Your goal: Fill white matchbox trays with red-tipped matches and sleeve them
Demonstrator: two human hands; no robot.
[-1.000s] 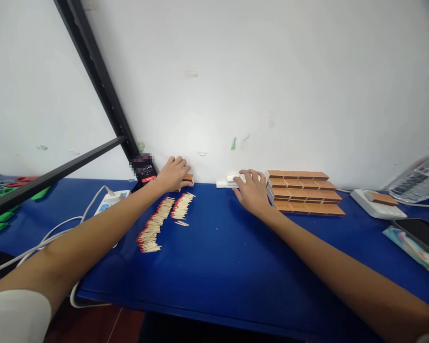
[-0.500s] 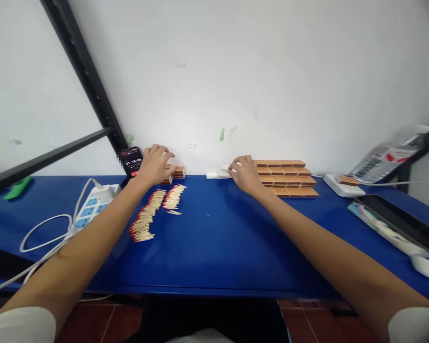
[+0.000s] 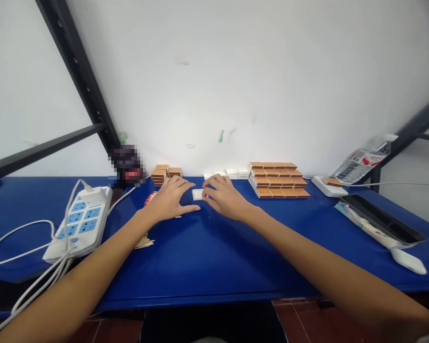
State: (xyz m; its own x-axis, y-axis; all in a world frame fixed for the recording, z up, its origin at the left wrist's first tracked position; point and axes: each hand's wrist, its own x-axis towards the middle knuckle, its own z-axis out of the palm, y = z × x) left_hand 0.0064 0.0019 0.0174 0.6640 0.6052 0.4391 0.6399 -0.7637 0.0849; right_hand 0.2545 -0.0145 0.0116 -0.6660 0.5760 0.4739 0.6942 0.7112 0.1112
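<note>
Between my hands, low over the blue table, is a small white matchbox tray [image 3: 197, 194]. The fingers of my right hand [image 3: 226, 197] pinch its right end. My left hand [image 3: 168, 197] is open, thumb and fingers spread towards the tray's left side without visibly touching it. Loose matches [image 3: 143, 243] lie partly hidden beneath my left hand and forearm. Behind that hand, a small stack of brown matchboxes [image 3: 159, 175] stands against the wall. More white trays [image 3: 238, 173] lie by the wall behind my right hand.
Stepped rows of matchboxes [image 3: 277, 181] stand to the right. A white power strip [image 3: 82, 219] with cables lies at left, near a partly blurred-out phone [image 3: 127, 164]. Further right are a plastic bottle [image 3: 364, 159], a white adapter [image 3: 329, 186] and a black tray [image 3: 382, 219].
My right hand has brought a white tray from the wall towards the middle. My left hand has moved right and nearer, away from the small matchbox stack. The view has shifted slightly.
</note>
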